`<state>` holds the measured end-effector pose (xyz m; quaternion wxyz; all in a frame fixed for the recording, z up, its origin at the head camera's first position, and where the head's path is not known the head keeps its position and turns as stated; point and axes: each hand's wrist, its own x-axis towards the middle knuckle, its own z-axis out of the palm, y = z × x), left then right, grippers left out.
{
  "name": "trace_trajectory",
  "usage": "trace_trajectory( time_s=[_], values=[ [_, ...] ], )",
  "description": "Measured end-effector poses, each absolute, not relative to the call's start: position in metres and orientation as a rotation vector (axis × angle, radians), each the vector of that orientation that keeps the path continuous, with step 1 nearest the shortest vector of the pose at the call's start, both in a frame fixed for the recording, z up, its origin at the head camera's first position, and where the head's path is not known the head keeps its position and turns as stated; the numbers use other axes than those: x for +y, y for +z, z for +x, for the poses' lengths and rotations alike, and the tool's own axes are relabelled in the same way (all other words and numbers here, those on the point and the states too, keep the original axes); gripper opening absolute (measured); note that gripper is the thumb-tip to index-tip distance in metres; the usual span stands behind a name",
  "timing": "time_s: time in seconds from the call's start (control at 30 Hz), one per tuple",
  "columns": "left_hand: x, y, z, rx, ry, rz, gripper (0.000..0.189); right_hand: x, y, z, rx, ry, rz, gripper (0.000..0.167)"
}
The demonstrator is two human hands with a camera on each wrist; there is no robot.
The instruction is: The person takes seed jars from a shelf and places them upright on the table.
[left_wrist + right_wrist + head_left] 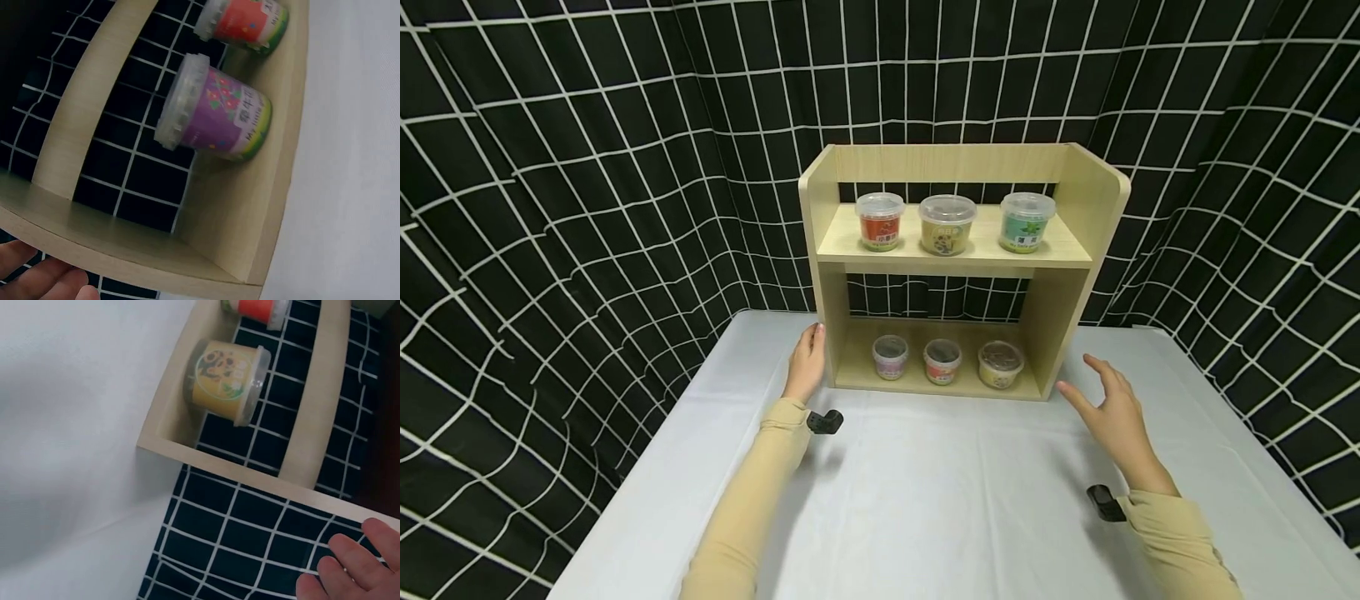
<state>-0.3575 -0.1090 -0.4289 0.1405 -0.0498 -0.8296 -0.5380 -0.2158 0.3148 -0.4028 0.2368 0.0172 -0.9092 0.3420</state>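
A pale wooden two-tier shelf (pixel 955 268) stands on the white-covered table. Along its lower tier sit three small lidded plastic cups: a purple one (pixel 890 358), a red one (pixel 942 362) and a yellow one (pixel 1000 365). My left hand (pixel 806 363) is at the outer face of the left side panel, fingertips right beside the wood. On the opposite side, my right hand (pixel 1112 417) is spread just off the right panel with nothing in it. The right wrist view shows its fingers (pixel 356 562) outstretched near the panel's edge.
On the upper tier stand three more cups: red (pixel 880 223), yellow (pixel 947 227) and green (pixel 1026 225). Black cloth (pixel 580 208) with a white grid surrounds the table (pixel 910 492) at the back and both sides. A small black device sits on each wrist.
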Motion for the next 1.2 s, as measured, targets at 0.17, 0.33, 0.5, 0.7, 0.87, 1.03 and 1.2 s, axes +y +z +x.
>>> trace_trajectory(
  time_s=[0.17, 0.33, 0.5, 0.7, 0.87, 1.03, 1.2],
  values=[
    [-0.105, -0.426, -0.360, -2.413, -1.575, -0.108, 0.062, 0.311, -0.396, -0.218, -2.466, 0.933, 0.040, 0.068],
    [-0.103, -0.425, -0.361, -2.409, -1.601, -0.080, 0.061, 0.304, -0.381, -0.224, -2.433, 0.949, 0.059, 0.068],
    [-0.100, -0.424, -0.361, -2.396, -1.595, -0.050, 0.060, 0.296, -0.364, -0.229, -2.400, 1.001, 0.076, 0.068],
    [-0.101, -0.424, -0.364, -2.411, -1.564, -0.043, 0.064, 0.284, -0.342, -0.234, -2.336, 1.070, 0.139, 0.067],
    [-0.101, -0.426, -0.367, -2.426, -1.534, -0.028, 0.065, 0.275, -0.325, -0.239, -2.281, 1.044, 0.175, 0.065],
    [-0.101, -0.424, -0.369, -2.451, -1.523, -0.044, 0.067, 0.272, -0.308, -0.245, -2.224, 0.993, 0.182, 0.063],
    [-0.102, -0.421, -0.370, -2.482, -1.507, -0.048, 0.068, 0.271, -0.294, -0.250, -2.191, 1.013, 0.192, 0.063]
  ],
)
